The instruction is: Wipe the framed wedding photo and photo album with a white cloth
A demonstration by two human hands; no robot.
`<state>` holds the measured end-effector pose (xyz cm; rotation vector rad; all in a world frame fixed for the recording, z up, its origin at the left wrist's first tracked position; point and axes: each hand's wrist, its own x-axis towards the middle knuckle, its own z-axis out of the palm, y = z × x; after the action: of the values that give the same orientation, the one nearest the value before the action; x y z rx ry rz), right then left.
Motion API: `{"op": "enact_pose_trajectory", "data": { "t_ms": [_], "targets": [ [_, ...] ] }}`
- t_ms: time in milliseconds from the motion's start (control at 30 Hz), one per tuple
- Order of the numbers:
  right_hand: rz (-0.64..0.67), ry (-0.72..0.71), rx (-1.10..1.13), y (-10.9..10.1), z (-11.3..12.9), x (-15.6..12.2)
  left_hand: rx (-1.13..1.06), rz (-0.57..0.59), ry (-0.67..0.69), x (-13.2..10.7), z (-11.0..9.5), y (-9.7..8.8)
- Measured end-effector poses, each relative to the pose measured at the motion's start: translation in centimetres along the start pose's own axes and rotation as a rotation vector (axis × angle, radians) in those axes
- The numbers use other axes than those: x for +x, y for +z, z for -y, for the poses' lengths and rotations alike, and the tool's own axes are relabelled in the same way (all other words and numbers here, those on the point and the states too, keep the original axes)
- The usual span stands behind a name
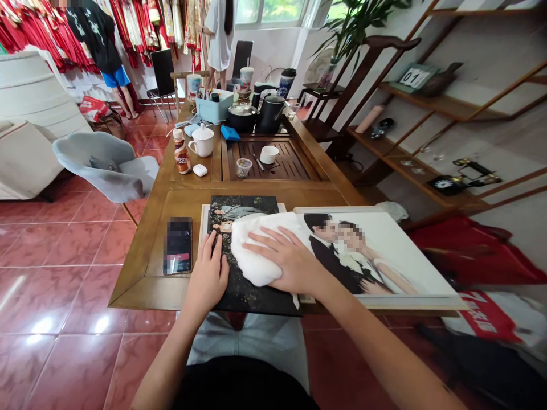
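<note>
A dark photo print lies near the table's front edge, showing small figures on a black background. Spread over a bunched white cloth, the fingers of my right hand press it flat against the print. My left hand rests on the print's left side, its fingers stretched out and holding nothing. Much of the picture is covered by the cloth. To the right lies a larger framed photo of a couple in formal wear, partly under my right forearm. Pale board edges show from beneath the dark print.
A phone lies left of my left hand on the wooden table. Farther back stand a bottle, a lidded white mug, a tea tray and a black kettle. Two people stand in the background.
</note>
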<state>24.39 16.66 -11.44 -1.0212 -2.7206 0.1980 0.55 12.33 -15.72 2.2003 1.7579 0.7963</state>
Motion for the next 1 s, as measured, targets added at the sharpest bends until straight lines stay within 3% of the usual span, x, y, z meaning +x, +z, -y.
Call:
{"op": "enact_pose_trajectory", "data": {
  "t_ms": [200, 367, 533, 833, 1000],
  "targets": [
    [-0.041, 0.068, -0.021, 0.1, -4.0, 3.9, 0.001, -0.005, 0.013, 0.0, 0.1, 0.0],
    [-0.090, 0.086, -0.034, 0.6, -5.4, 6.3, 0.003, 0.000, 0.007, 0.1, 0.1, 0.1],
    [-0.098, 0.066, -0.050, 0.7, -4.8, 6.9, -0.006, -0.022, 0.017, 0.1, 0.1, 0.2],
    [-0.049, -0.114, -0.013, 0.9, -2.0, 7.3, -0.038, -0.016, 0.019, 0.1, 0.0, -0.3],
    [-0.060, -0.121, 0.007, 0.8, -2.6, 7.3, -0.033, -0.011, 0.015, 0.1, 0.0, -0.2]
  ]
}}
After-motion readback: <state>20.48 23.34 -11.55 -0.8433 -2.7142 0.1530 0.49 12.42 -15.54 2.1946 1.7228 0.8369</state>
